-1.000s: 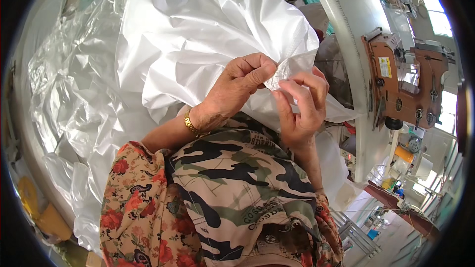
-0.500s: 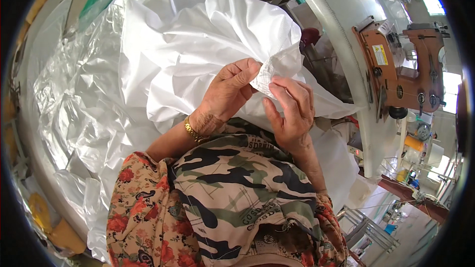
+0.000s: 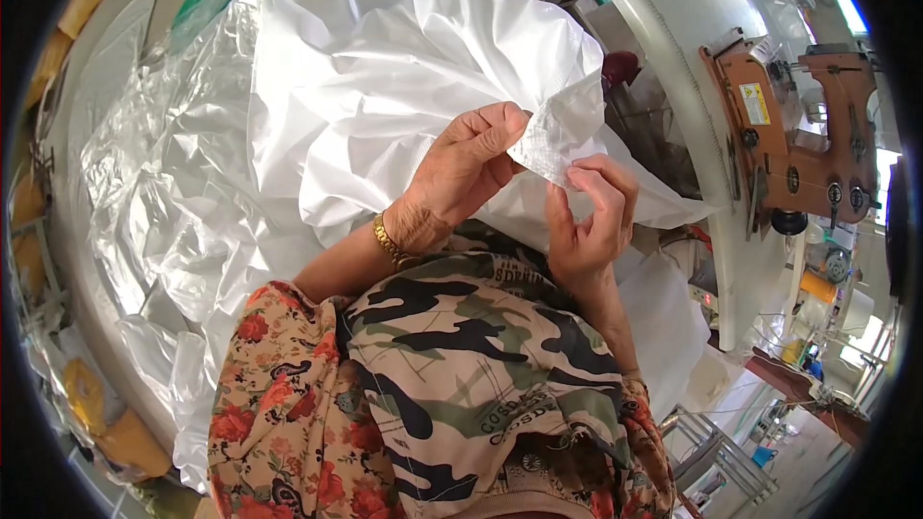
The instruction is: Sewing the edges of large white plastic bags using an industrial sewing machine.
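Note:
A large piece of shiny white woven fabric [image 3: 385, 86] lies in loose folds before me and drapes over my lap. My left hand [image 3: 466, 159], with a gold bracelet at the wrist, pinches a stitched, doubled edge of it between thumb and fingers. My right hand [image 3: 596, 216] is at the lower corner of that same edge, its thumb and fingertips bent in against the fabric. Whether a thread lies between the right fingertips is too small to make out. The stitched corner [image 3: 558, 144] is held up between both hands.
Crumpled clear plastic sheeting [image 3: 173, 183] spreads on the left. A brown sewing machine [image 3: 803, 135] stands on a pale worktable [image 3: 673, 48] at the right, the table's curved edge close to the fabric. A metal frame stool [image 3: 716, 457] is at the lower right.
My right thumb has moved in to the fabric's corner, closer to the fingertips. The left hand keeps its pinch. The whole view has shifted slightly, so everything sits a little further right.

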`<state>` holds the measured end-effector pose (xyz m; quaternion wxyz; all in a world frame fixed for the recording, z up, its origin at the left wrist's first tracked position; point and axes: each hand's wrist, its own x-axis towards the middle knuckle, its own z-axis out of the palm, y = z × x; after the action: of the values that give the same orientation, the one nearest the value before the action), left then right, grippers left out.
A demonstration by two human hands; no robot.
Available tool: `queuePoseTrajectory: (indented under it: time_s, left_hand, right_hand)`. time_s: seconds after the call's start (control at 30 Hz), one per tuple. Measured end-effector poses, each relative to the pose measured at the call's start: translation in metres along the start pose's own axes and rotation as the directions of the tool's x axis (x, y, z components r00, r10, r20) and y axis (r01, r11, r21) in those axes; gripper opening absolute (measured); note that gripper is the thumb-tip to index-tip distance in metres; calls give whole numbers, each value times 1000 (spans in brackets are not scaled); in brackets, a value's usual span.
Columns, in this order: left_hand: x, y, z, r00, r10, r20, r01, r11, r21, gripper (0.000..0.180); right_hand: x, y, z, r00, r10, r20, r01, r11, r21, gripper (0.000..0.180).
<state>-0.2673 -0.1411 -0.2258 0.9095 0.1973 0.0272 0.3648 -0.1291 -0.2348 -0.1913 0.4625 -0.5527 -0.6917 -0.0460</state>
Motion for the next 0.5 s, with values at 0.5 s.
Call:
queuePoseTrajectory:
  time_s: [0.5]
  left_hand:
    - [15,22,32,938,331,105,-318,695,645,12]
  right_hand:
    - [-3,-2,-16,800,569,-191,-455,782,427,14]
